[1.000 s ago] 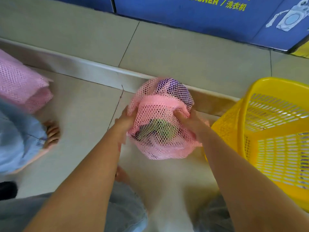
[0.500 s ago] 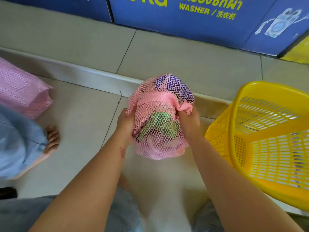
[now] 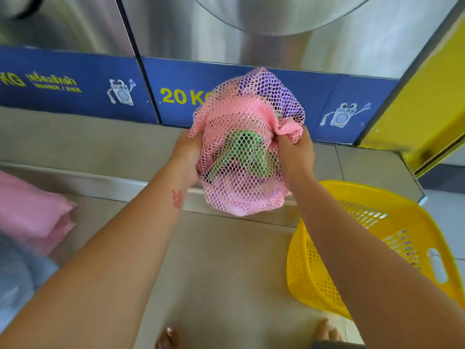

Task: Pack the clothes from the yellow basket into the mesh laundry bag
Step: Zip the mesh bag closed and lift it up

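A pink mesh laundry bag (image 3: 241, 195) hangs in the air in front of me, stuffed with clothes; a green garment (image 3: 241, 152) and a purple one (image 3: 279, 96) show through the net. My left hand (image 3: 186, 157) grips the bag's left side. My right hand (image 3: 297, 152) clutches the gathered pink rim on its right. The yellow basket (image 3: 377, 248) stands on the floor at the lower right, tilted toward me; what I see of its inside holds no clothes.
Steel washing machines with a blue "20 KG" strip (image 3: 176, 96) rise straight ahead behind a raised tiled step (image 3: 100, 180). Another pink mesh bag (image 3: 32, 217) lies at the left by someone in blue clothing (image 3: 15, 278). My bare toes (image 3: 168, 338) show below.
The bag has been lifted from near the floor to chest height in both hands, and my view has risen so that the washers now show.
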